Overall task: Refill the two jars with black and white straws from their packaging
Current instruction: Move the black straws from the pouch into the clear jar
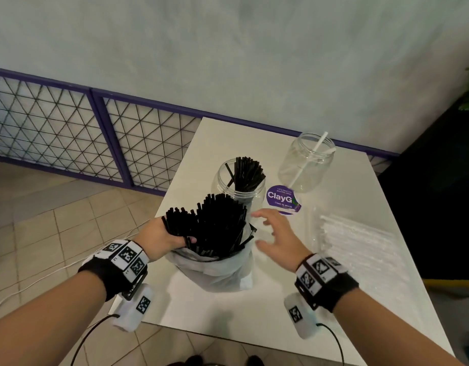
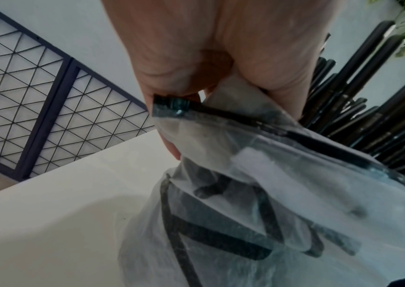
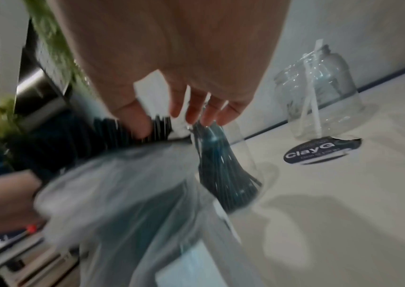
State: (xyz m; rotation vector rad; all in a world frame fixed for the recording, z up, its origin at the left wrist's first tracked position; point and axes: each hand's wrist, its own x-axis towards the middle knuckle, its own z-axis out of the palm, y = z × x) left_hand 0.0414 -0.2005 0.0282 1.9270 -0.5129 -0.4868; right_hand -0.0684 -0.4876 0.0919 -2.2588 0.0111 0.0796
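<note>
1. You are in the middle of the black straw job. Your left hand [image 1: 159,237] grips the top of the bag of black straws [image 1: 214,262], with your fingers curled round the plastic rim and some straws. The bag stands on the table [image 1: 228,313], close to its near left corner.
2. Your right hand [image 1: 278,239] holds nothing. Its fingers are spread and loose, just beside the bag's right side.
3. The jar with black straws [image 1: 238,186] stands right behind the bag, near the middle of the table. I think it is only partly full, so it needs more.
4. The second jar [image 1: 307,162] stands near the far right corner with one white straw [image 1: 311,159] inside. The pack of white straws [image 1: 360,247] lies untouched along the right edge.
5. Next, I think your right hand should grab a bunch of black straws from the bag. Hold the bag steady so it does not tip over.
</note>
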